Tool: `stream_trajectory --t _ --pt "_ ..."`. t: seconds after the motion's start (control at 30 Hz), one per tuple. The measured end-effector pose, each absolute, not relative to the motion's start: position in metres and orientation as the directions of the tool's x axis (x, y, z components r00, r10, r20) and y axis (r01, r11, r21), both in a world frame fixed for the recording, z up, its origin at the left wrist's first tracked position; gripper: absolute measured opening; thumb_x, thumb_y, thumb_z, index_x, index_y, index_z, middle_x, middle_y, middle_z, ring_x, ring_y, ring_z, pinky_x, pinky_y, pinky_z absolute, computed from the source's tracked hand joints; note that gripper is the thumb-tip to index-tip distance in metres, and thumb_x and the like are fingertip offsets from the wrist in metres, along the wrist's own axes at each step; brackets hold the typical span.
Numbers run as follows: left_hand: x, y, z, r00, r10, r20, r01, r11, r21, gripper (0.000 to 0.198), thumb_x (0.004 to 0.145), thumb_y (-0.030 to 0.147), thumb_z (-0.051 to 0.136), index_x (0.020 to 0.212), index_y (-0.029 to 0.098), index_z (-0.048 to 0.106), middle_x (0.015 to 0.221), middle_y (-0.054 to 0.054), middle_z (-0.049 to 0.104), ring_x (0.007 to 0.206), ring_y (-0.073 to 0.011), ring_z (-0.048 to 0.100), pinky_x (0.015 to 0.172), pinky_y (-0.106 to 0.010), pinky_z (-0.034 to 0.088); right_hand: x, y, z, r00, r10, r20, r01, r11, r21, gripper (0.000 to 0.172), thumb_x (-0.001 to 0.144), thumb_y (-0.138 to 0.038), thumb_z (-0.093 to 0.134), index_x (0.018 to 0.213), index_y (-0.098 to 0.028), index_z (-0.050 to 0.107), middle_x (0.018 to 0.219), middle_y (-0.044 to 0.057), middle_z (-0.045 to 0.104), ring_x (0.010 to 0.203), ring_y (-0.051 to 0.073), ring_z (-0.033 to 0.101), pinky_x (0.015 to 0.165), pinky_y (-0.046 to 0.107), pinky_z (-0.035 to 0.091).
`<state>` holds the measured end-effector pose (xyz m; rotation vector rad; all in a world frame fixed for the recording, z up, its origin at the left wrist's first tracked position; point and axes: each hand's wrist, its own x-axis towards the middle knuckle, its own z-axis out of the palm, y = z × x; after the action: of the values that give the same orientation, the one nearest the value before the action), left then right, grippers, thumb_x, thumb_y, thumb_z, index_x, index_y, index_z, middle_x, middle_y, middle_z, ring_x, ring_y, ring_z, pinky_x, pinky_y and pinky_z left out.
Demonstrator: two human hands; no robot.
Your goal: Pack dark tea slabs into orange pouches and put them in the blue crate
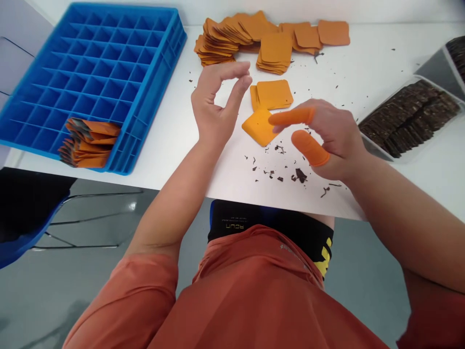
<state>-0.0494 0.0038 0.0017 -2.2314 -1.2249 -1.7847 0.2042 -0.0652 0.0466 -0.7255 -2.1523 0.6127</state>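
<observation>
My left hand (217, 104) hovers above the white table (174, 140) with fingers curled apart and nothing in them. My right hand (321, 138) wears orange finger cots on thumb and forefinger; the two are spread, the forefinger tip just over a single orange pouch (257, 128) lying flat. Behind it sits a small stack of orange pouches (273, 94). A larger heap of orange pouches (254, 36) lies at the table's far edge.
A blue compartment tray (109, 58) at left holds filled orange pouches (89, 143) in its near corner. A clear tray of dark brown pieces (410, 118) stands at right, another behind it (458, 53). Dark crumbs (286, 172) litter the table near my right hand. A chair stands lower left.
</observation>
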Motion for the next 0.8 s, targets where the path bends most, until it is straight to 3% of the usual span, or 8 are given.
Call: stream_trajectory --t 0.1,0.17,0.33,0.47,0.57,0.67,0.8 --pt "-0.05 -0.003 0.008 0.002 0.653 0.758 0.671 -0.562 0.483 0.049 0.109 0.068 0.049 0.119 0.024 0.066 0.123 -0.003 0.071 0.128 -0.0208 0.068 0.111 -0.043 0.057 0.202 -0.061 0.032 -0.364 0.682 0.635 0.298 0.731 -0.614 0.031 0.11 -0.046 0.053 0.135 -0.04 0.07 0.111 0.002 0.079 0.108 0.02 0.07 0.106 0.044 0.053" --pt "-0.052 -0.003 0.012 0.014 0.698 0.716 0.695 -0.522 0.495 0.043 0.111 0.061 0.051 0.113 0.021 0.066 0.129 -0.004 0.069 0.135 -0.0201 0.063 0.116 -0.042 0.053 0.202 -0.062 0.023 -0.276 0.689 0.67 0.294 0.724 -0.624 0.03 0.108 -0.046 0.056 0.132 -0.037 0.073 0.108 0.002 0.079 0.108 0.021 0.07 0.104 0.044 0.053" --pt "-0.063 0.006 0.015 0.119 0.622 0.774 0.643 -0.642 0.417 0.036 0.108 0.055 0.063 0.096 0.02 0.062 0.117 -0.003 0.067 0.123 -0.015 0.061 0.113 -0.036 0.05 0.202 -0.068 0.019 -0.213 0.739 0.639 0.283 0.673 -0.683 0.036 0.11 -0.053 0.049 0.128 -0.036 0.075 0.102 0.0 0.078 0.1 0.022 0.071 0.101 0.046 0.053" --pt "-0.074 0.015 0.011 0.117 0.535 0.836 0.61 -0.703 0.365 0.04 0.108 0.057 0.061 0.096 0.019 0.06 0.115 -0.004 0.064 0.119 -0.0131 0.059 0.11 -0.035 0.049 0.203 -0.07 0.022 -0.303 0.749 0.589 0.281 0.661 -0.696 0.037 0.108 -0.06 0.051 0.13 -0.04 0.072 0.11 0.003 0.077 0.109 0.023 0.068 0.113 0.046 0.05" --pt "-0.079 0.022 0.004 0.123 0.507 0.853 0.559 -0.746 0.362 0.037 0.108 0.055 0.065 0.1 0.019 0.06 0.113 -0.003 0.065 0.114 -0.0102 0.058 0.103 -0.031 0.049 0.203 -0.07 0.021 -0.298 0.769 0.565 0.313 0.638 -0.703 0.04 0.108 -0.062 0.047 0.131 -0.039 0.071 0.108 0.005 0.077 0.108 0.024 0.067 0.112 0.046 0.051" --pt "-0.078 0.025 0.0 0.128 0.536 0.834 0.534 -0.746 0.397 0.038 0.108 0.056 0.064 0.104 0.018 0.062 0.109 0.0 0.067 0.108 -0.0078 0.058 0.099 -0.029 0.047 0.203 -0.069 0.02 -0.249 0.776 0.579 0.301 0.631 -0.715 0.038 0.108 -0.061 0.048 0.128 -0.04 0.073 0.104 0.005 0.077 0.104 0.026 0.069 0.107 0.049 0.053" --pt "-0.07 0.021 -0.002 0.068 0.687 0.724 0.549 -0.632 0.547 0.06 0.106 0.075 0.049 0.103 0.017 0.065 0.103 0.0 0.071 0.101 -0.0108 0.061 0.095 -0.034 0.049 0.204 -0.063 0.015 -0.187 0.8 0.57 0.297 0.599 -0.744 0.038 0.104 -0.065 0.05 0.127 -0.046 0.074 0.104 0.004 0.077 0.101 0.03 0.072 0.102 0.055 0.055"
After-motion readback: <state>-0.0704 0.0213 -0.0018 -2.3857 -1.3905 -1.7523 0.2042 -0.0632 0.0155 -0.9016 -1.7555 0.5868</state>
